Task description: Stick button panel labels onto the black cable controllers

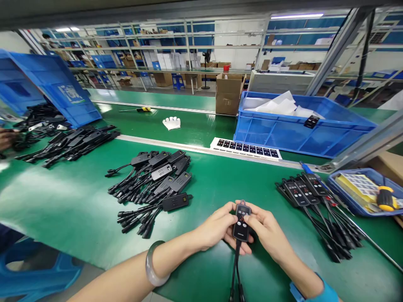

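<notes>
A black cable controller (241, 228) with a labelled front and two cables hanging down is held upright between my hands, over the near edge of the green table. My left hand (217, 226) grips its left side, thumb on the face and fingers behind. On the other side, my right hand (266, 224) has its thumb pressed on the front and fingers round the upper edge. Left of my hands lies a pile of similar controllers (174, 202) without face labels. To the right, several labelled controllers (296, 193) lie bunched with their cables toward me.
A label sheet (214, 144) lies before a blue crate (277, 132) holding white paper. At right is a blue basket (340, 197) with a yellow-black tool (386, 198). A white glove (171, 123) and screwdriver (143, 109) lie beyond. Another person's hand (6, 139) shows far left by more controllers (75, 140).
</notes>
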The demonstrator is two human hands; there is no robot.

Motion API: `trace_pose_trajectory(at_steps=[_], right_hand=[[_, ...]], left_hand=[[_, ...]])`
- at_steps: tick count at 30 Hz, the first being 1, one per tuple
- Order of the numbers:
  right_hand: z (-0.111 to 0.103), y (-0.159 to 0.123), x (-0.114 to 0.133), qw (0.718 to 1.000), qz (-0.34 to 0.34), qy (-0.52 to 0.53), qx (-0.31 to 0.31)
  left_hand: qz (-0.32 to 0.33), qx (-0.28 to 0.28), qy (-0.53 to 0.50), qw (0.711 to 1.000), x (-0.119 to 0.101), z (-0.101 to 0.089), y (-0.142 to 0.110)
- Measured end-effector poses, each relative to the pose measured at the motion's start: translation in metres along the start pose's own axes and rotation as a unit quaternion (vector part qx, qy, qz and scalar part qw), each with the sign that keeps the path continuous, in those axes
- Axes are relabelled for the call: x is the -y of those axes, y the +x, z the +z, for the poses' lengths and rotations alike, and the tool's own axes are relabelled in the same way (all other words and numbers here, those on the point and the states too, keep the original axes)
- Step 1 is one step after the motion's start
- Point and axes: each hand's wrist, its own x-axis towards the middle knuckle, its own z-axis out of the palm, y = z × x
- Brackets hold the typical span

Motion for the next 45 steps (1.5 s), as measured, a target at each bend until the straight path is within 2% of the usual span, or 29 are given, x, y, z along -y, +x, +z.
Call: trace_pose_trajectory(at_steps=[16,39,45], right_hand=[[0.001,-0.001,0.0,1.0,-0.002,0.012,0.008],[0.001,-0.001,0.0,1.0,0.006,0.021,0.017],[-0.002,-0.001,0.001,1.0,0.006,0.022,0.004]], left_hand=[[0.04,0.026,-0.001,0.999,0.011,-0.005,0.001],[0.032,0.024,0.018,0.999,0.007,-0.004,-0.002],[0.006,0.03,-0.004,1.0,0.0,-0.001,-0.003]])
